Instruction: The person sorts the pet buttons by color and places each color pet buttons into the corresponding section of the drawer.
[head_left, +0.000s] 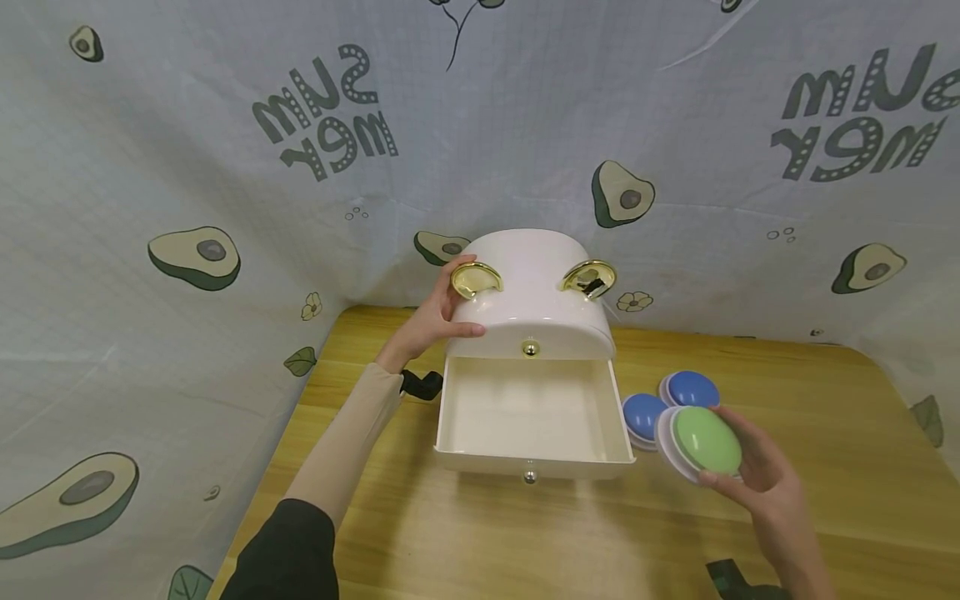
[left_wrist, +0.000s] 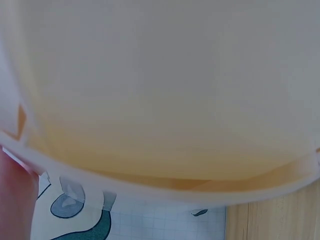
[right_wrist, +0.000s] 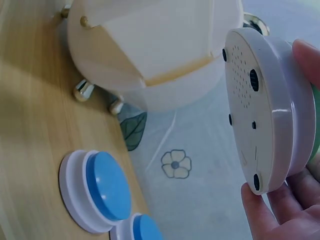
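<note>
A white rounded box [head_left: 525, 262] with gold ears stands on the table, its lower drawer [head_left: 532, 408] pulled out and bare inside. My left hand [head_left: 435, 321] rests on the box's left side, thumb extended along the front and fingers behind the left ear. In the left wrist view, a pale surface with a curved rim [left_wrist: 165, 192] fills most of the picture. Right of the drawer, my right hand [head_left: 765, 479] grips a green push button [head_left: 705, 442] by its white base. The right wrist view shows the button's underside [right_wrist: 245, 100] with small holes and black feet.
Two blue push buttons [head_left: 693, 388] [head_left: 643, 415] with white bases sit on the wooden table [head_left: 825, 433], right of the drawer. Behind the table hangs a pale cloth [head_left: 510, 150] printed with avocados. The box's upper drawer, with a gold knob [head_left: 530, 347], is closed.
</note>
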